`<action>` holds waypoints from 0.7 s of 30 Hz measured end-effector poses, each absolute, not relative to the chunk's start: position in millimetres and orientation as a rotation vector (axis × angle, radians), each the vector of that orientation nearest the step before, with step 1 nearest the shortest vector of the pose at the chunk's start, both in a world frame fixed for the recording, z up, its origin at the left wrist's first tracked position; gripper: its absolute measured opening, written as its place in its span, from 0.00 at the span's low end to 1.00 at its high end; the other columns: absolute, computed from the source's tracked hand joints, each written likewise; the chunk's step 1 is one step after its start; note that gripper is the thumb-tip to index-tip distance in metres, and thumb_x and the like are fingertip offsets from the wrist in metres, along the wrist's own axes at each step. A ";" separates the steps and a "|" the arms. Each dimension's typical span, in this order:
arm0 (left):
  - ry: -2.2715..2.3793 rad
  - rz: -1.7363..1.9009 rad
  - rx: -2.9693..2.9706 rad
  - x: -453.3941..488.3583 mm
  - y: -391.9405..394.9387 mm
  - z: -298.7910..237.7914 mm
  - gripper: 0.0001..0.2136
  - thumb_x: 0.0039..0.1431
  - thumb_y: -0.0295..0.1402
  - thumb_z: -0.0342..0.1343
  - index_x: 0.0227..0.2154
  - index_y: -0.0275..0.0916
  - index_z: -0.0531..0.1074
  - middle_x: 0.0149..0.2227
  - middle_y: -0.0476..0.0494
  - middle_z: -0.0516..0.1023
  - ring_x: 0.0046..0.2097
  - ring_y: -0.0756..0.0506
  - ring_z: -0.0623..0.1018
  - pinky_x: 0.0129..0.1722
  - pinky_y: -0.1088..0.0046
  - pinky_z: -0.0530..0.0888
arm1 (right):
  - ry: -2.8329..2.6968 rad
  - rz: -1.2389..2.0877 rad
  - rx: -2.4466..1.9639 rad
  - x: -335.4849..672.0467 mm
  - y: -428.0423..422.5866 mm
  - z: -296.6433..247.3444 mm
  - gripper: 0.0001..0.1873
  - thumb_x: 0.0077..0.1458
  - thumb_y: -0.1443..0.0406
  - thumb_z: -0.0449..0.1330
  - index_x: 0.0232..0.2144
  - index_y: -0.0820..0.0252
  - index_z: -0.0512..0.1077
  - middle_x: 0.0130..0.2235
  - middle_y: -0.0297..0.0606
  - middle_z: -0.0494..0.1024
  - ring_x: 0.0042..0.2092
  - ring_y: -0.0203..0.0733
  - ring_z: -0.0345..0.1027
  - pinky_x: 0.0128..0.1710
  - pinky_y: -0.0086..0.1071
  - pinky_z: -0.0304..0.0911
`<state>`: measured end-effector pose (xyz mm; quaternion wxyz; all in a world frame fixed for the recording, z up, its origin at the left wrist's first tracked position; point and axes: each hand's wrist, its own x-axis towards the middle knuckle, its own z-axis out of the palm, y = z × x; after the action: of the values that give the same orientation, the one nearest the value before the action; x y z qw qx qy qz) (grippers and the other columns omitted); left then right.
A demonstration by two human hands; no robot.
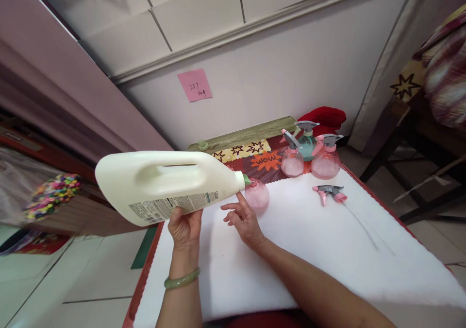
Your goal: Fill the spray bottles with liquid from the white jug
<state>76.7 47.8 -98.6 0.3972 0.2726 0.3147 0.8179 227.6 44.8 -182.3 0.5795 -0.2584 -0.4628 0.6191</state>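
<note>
My left hand point(185, 227) grips a large cream detergent jug point(120, 187) from below, near its printed label. The jug lies nearly on its side, its green spout point(246, 180) at the mouth of a round pink bottle point(257, 198) that has no sprayer head on. My right hand point(243, 221) has its fingers apart, one fingertip against or just under the jug's neck; it holds nothing. To the right, a pink and grey sprayer head point(329, 192) with a long thin tube lies on the white padded cloth point(291, 269).
Two pink spray bottles point(292, 163) point(326, 162) and a green spray bottle point(307, 146) stand at the back right. A small green cap point(203, 145) sits at the back left. A wall with a pink note point(195, 85) rises behind; a stool point(404, 163) stands right.
</note>
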 end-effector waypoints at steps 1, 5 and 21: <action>0.795 2.072 0.696 76.4 47.7 -98.6 0.27 0.38 0.35 0.73 0.46 0.51 0.77 0.57 0.52 0.78 0.68 0.34 0.65 0.68 0.44 0.56 | -1.082 1.448 -0.605 227.7 44.8 -182.3 0.39 0.58 0.58 0.62 0.68 0.52 0.56 0.45 0.41 0.83 0.33 0.40 0.77 0.32 0.36 0.73; 0.794 2.075 0.706 76.3 47.2 -98.1 0.28 0.38 0.34 0.73 0.47 0.51 0.76 0.56 0.52 0.79 0.69 0.35 0.63 0.68 0.46 0.57 | -1.087 1.448 -0.609 228.1 44.6 -181.7 0.39 0.58 0.57 0.62 0.69 0.53 0.55 0.45 0.42 0.83 0.33 0.40 0.77 0.32 0.36 0.73; 0.822 2.078 0.702 76.7 46.4 -97.4 0.27 0.37 0.36 0.73 0.45 0.50 0.77 0.56 0.52 0.79 0.69 0.34 0.62 0.68 0.45 0.58 | -1.096 1.444 -0.612 228.7 44.5 -181.5 0.38 0.58 0.58 0.62 0.68 0.52 0.56 0.45 0.41 0.83 0.33 0.40 0.77 0.33 0.36 0.73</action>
<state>76.7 46.4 -97.4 0.3891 0.2761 0.3232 0.8173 228.7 44.5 -181.5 0.5764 -0.2616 -0.4680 0.6167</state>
